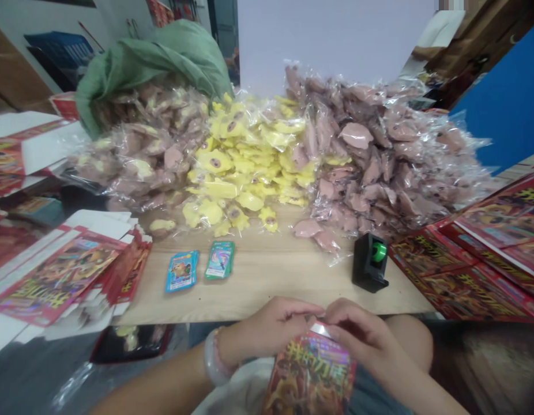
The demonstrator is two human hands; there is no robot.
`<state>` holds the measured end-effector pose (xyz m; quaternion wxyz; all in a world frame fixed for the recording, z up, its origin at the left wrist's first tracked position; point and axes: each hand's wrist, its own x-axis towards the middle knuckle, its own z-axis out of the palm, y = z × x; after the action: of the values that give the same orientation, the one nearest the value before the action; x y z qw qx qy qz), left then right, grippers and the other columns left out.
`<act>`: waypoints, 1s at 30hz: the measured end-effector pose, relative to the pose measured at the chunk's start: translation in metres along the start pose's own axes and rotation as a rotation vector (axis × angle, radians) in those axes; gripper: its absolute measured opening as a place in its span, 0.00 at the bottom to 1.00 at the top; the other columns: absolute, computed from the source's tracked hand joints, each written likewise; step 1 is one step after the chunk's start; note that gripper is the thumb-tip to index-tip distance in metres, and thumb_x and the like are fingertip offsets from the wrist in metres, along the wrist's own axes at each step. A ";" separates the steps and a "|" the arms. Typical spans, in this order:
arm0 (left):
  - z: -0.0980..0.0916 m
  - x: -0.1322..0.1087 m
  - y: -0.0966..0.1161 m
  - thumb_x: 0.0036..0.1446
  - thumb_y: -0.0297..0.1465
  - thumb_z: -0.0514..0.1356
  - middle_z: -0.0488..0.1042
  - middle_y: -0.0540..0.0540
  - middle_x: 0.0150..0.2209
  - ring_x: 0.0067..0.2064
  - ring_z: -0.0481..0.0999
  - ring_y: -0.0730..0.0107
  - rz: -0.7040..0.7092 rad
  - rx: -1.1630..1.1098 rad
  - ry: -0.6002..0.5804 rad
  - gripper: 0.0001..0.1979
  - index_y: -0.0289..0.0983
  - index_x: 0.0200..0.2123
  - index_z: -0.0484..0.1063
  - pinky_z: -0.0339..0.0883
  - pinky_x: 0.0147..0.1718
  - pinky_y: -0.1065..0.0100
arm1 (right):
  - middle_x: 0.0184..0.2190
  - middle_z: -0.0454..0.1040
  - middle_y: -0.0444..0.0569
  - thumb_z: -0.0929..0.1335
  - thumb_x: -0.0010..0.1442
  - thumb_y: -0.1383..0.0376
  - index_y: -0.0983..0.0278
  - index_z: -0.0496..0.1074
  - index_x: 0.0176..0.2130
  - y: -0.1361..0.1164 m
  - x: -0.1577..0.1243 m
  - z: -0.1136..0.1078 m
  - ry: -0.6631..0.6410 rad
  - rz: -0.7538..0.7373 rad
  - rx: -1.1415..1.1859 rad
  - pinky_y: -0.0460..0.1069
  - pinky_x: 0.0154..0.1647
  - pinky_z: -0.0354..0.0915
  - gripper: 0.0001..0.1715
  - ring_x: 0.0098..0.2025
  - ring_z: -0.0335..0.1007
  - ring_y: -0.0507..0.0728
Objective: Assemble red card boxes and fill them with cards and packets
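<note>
A red printed cardboard box point(312, 374) with yellow lettering stands in front of me, below the table's near edge. My left hand point(273, 325), with a pale bangle on its wrist, grips the box's upper left side. At the upper right, my right hand point(362, 331) closes on the same box. The fingers of both hands meet at the box's top end, where a small white flap shows between them. Nearest on the table are a stack of blue cards point(181, 271), a stack of green cards point(219, 260) and a black tape dispenser point(369, 263) with green tape.
Bagged yellow pieces point(249, 161) lie heaped mid-table, between bagged pink pieces point(379, 150) and mixed pieces spilling from a green sack point(163, 52). Flat red boxes point(59, 271) pile up at left; more red boxes point(478, 276) stand at right. A dark tray point(128, 343) sits lower left.
</note>
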<state>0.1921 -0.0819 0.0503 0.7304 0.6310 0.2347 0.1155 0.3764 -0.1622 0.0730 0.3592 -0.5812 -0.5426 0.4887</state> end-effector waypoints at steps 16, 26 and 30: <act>-0.018 -0.011 0.006 0.54 0.34 0.58 0.73 0.45 0.41 0.42 0.71 0.66 0.155 0.155 -0.163 0.18 0.39 0.49 0.69 0.64 0.42 0.68 | 0.37 0.74 0.49 0.69 0.52 0.59 0.58 0.74 0.34 0.016 -0.025 0.033 0.302 0.002 0.294 0.49 0.43 0.67 0.08 0.41 0.69 0.57; -0.003 -0.013 -0.010 0.50 0.28 0.60 0.71 0.45 0.42 0.42 0.71 0.68 0.198 0.178 0.080 0.19 0.37 0.48 0.68 0.64 0.43 0.68 | 0.37 0.77 0.51 0.66 0.56 0.60 0.59 0.77 0.33 0.011 -0.020 0.029 0.312 -0.016 0.102 0.51 0.43 0.67 0.10 0.40 0.71 0.58; -0.006 -0.014 -0.015 0.48 0.31 0.63 0.63 0.43 0.51 0.45 0.69 0.68 0.138 0.156 0.139 0.29 0.40 0.54 0.62 0.65 0.44 0.67 | 0.42 0.75 0.49 0.63 0.59 0.64 0.54 0.74 0.42 0.015 -0.028 0.033 0.173 -0.216 -0.056 0.50 0.45 0.67 0.14 0.45 0.70 0.57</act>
<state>0.1749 -0.0864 0.0375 0.6512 0.6910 0.2492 0.1904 0.3509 -0.1958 0.0547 0.4389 -0.5692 -0.5822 0.3800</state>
